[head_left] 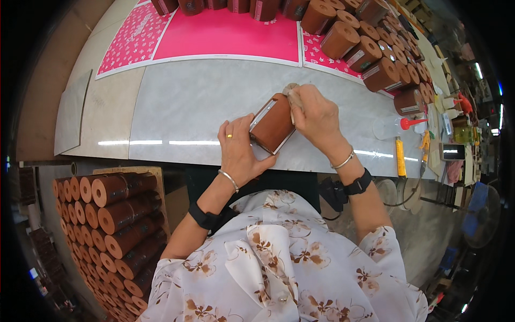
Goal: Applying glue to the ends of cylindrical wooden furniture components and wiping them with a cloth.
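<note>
Plainly, line by line:

Left hand (240,151): its grip is wrapped around the lower end of a brown cylinder box (272,124), thumb under and fingers over, apparently to steady it while the other hand works on it.
Right hand (315,119): its grip is pinched on a small beige cloth pad (291,92) pressed against the upper end of the box, seemingly to rub or smooth that end.
Brown cylinder box: held tilted just above the pale grey surface (182,107), in front of the person's chest, between both hands; a light strip runs along its side and a pale edge shows at its lower end.
Finished row: similar brown cylinders (370,51) lie packed side by side at the far right of the surface, ends toward the person, several with a small pale rectangular label near the rim.
Stacked stock: more brown tubes (115,214) are piled beside the person's left, open ends out, within easy reach.
Pink sheet (225,35): a large bright pink panel with white borders lies flat at the far edge, flanked by patterned pink sections.
Squeeze bottle (394,126): clear with a red nozzle, lying on its side near the right hand.
Yellow tool (400,156): a slim yellow handle below the bottle.
</note>
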A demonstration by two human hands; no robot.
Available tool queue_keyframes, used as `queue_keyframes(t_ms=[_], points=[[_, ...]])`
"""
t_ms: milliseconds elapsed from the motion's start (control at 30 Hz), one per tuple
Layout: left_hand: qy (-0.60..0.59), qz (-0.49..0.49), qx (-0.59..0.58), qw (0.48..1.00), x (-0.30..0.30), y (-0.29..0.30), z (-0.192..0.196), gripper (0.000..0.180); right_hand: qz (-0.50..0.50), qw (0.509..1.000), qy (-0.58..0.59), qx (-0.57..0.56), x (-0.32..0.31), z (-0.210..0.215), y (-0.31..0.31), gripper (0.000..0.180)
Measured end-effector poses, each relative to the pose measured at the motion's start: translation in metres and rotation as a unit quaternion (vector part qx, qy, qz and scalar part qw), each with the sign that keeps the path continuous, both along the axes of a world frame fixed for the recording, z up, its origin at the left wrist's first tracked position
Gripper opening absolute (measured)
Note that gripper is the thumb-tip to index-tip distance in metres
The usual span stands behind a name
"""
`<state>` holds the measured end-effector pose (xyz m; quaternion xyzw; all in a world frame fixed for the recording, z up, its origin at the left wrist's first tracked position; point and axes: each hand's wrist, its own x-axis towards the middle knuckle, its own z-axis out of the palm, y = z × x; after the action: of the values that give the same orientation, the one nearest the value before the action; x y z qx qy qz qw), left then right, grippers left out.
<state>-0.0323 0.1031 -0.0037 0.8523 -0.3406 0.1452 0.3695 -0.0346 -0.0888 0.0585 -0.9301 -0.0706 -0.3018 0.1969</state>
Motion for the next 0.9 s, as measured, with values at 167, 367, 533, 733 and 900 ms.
queue_keyframes(t_ms=[167,367,533,733,900], points=[[0.112,0.013,-0.03,0.993,-0.006,0.004,0.008,0.088,0.042,0.997,-0.009,-0.068,-0.011,0.004,0.014,0.019],[-0.005,0.002,-0.02,1.0,0.009,0.003,0.006,0.08,0.068,0.994,0.017,-0.083,-0.023,-0.004,0.033,0.021],[0.028,-0.008,-0.017,0.999,0.004,-0.001,0.002,0.081,0.107,0.993,-0.049,-0.012,-0.011,0.006,0.035,0.015],[-0.016,-0.009,-0.012,1.0,-0.002,0.0,0.005,0.087,-0.007,0.993,-0.013,-0.119,-0.006,0.002,0.01,0.02],[0.102,-0.006,-0.025,0.994,-0.008,0.002,0.007,0.088,-0.025,0.999,0.0,-0.045,-0.004,0.0,0.003,0.02]])
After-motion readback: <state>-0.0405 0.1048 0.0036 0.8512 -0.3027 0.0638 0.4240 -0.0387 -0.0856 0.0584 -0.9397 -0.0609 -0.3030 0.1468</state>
